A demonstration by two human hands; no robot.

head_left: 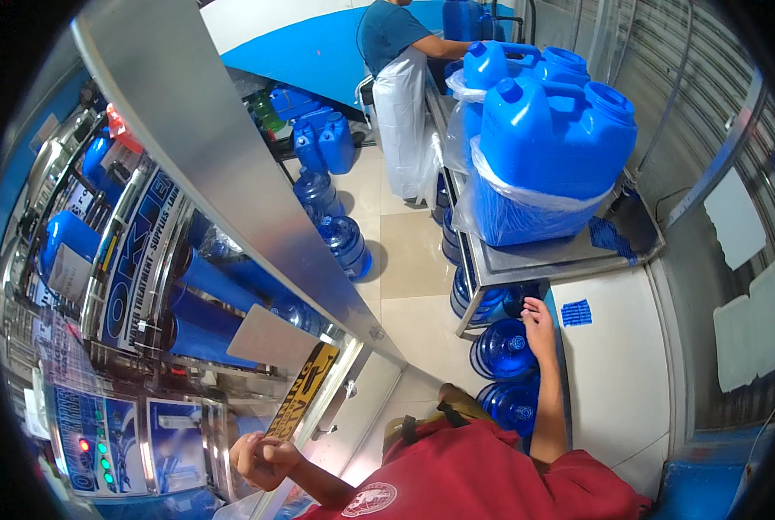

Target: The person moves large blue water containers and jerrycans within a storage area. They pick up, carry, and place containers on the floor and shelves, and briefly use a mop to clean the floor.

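Note:
My left hand (264,458) is at the lower left, in front of the metal-framed glass panel (340,364) and just below its yellow and black sticker (303,390). Its fingers are curled in, and whatever they may hold is hidden. On the right, my right hand (539,322) hangs open by the near corner of the steel table (526,260), fingers loosely bent and nothing in them. Beneath it stand round blue water bottles (502,348), one of them (513,403) partly behind my forearm. Two blue square jugs (548,143) wrapped in clear plastic rest on the table.
Ahead, another person (396,95) in a white apron reaches toward jugs at the table's far end. Round bottles (344,243) and blue jugs (335,143) line the floor at left. Behind the glass are blue filter tanks (218,303). A shutter (734,95) closes the right side.

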